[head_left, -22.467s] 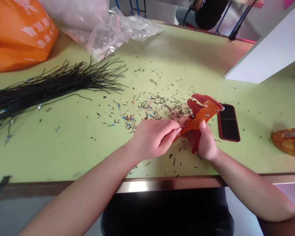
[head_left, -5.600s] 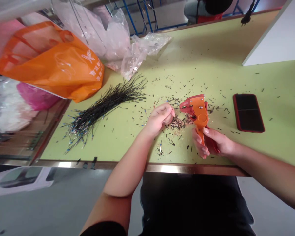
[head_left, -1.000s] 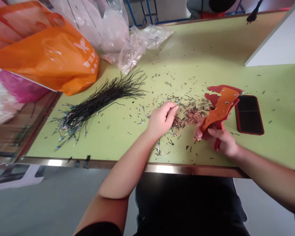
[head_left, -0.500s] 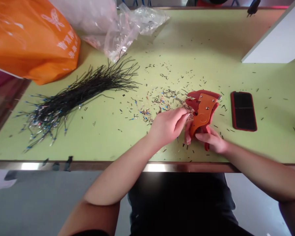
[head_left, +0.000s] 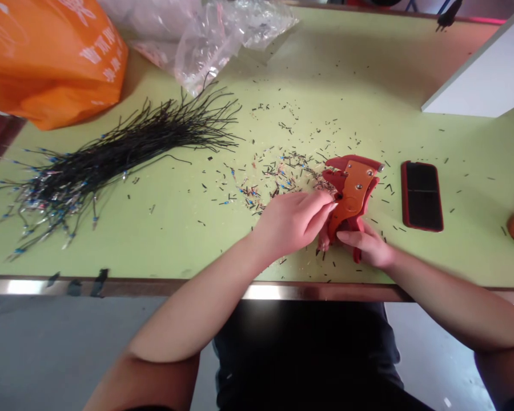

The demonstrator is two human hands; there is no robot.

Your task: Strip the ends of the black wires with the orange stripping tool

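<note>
The right hand point(head_left: 368, 245) wraps the handles of an orange-and-red, pistol-shaped riveted tool point(head_left: 354, 188) above the pale-green tabletop point(head_left: 466, 251); the left hand point(head_left: 293, 224) is pinched narrow against the tool's near side, though I cannot tell whether a wire sits between its fingertips. A careless squeeze could nip them. Beyond, loose black-and-copper scraps point(head_left: 323, 184) might clog its mouth; farther off, the long bundle of thin black wires point(head_left: 128, 140) could snag on the crumpled clear plastic bag point(head_left: 216, 45).
</note>
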